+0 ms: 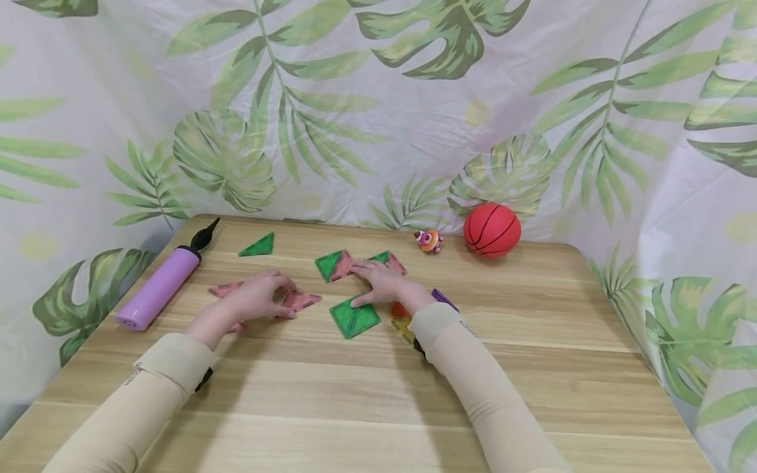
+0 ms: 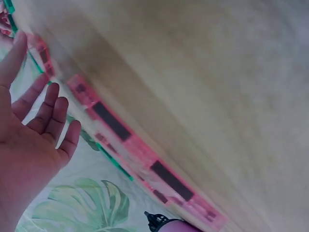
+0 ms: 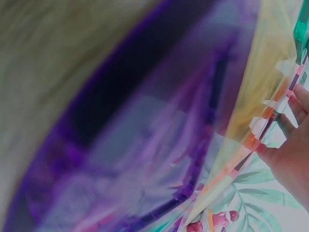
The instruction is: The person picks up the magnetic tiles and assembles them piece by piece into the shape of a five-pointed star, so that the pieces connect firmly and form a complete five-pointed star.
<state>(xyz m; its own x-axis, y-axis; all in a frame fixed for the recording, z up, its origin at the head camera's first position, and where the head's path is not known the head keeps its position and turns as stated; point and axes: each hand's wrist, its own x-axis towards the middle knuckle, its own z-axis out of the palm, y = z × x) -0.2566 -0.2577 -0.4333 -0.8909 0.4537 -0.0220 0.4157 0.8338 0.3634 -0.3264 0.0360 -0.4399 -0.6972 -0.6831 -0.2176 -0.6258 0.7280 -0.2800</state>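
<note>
My left hand (image 1: 260, 297) hovers low over pink see-through triangular tiles, its thumb and fingers apart around a pink tile (image 1: 300, 301). The left wrist view shows that hand (image 2: 36, 125) with loosely bent fingers beside pink tile edges (image 2: 140, 150). My right hand (image 1: 384, 282) is spread, its thumb at a green square made of two triangles (image 1: 349, 320). Its fingertips reach the edge of a green-and-pink square (image 1: 331, 266). Another green-and-pink tile pair (image 1: 397, 264) lies just behind the fingers. Orange and yellow tiles (image 1: 403, 328) are partly hidden under the right wrist.
A lone green triangle (image 1: 260, 246) lies at the back left, near a purple hand pump (image 1: 160, 288) with a black nozzle. At the back right are a small colourful figurine (image 1: 429, 241) and a red ball (image 1: 492, 230). A purple tile (image 1: 445, 299) pokes out beyond the right forearm.
</note>
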